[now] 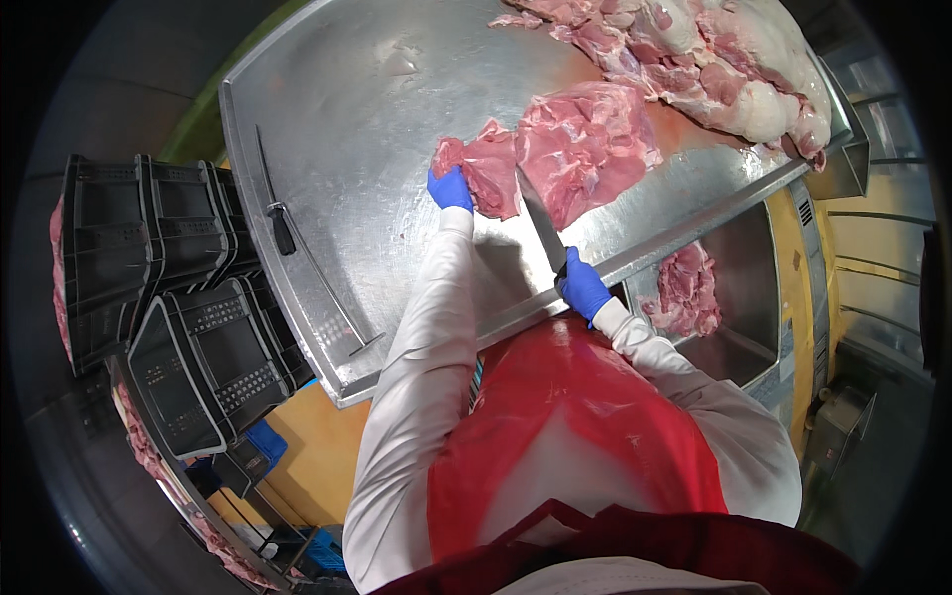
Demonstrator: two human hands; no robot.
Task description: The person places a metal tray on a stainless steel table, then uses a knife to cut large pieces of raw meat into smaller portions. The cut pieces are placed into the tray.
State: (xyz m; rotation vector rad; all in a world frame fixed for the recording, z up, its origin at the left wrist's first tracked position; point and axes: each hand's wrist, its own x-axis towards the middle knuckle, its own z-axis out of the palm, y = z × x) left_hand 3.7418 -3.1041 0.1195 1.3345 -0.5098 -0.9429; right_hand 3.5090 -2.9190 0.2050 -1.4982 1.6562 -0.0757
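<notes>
My left hand [450,188], in a blue glove, is closed on the left end of a piece of raw meat [493,164] on the steel table [367,178]. In my right hand [583,285], also gloved in blue, is the dark handle of a knife. The long knife blade [540,218] points away from me, its tip where that piece meets a larger slab of raw meat [585,149]. Whether the two pieces are still joined at the blade I cannot tell.
Large cuts of meat [694,64] are heaped at the far right. A dark-handled tool [283,228] and a thin metal rod [332,297] lie at the table's left. More meat [686,290] sits in a steel bin right of me. Black crates [203,367] stand left.
</notes>
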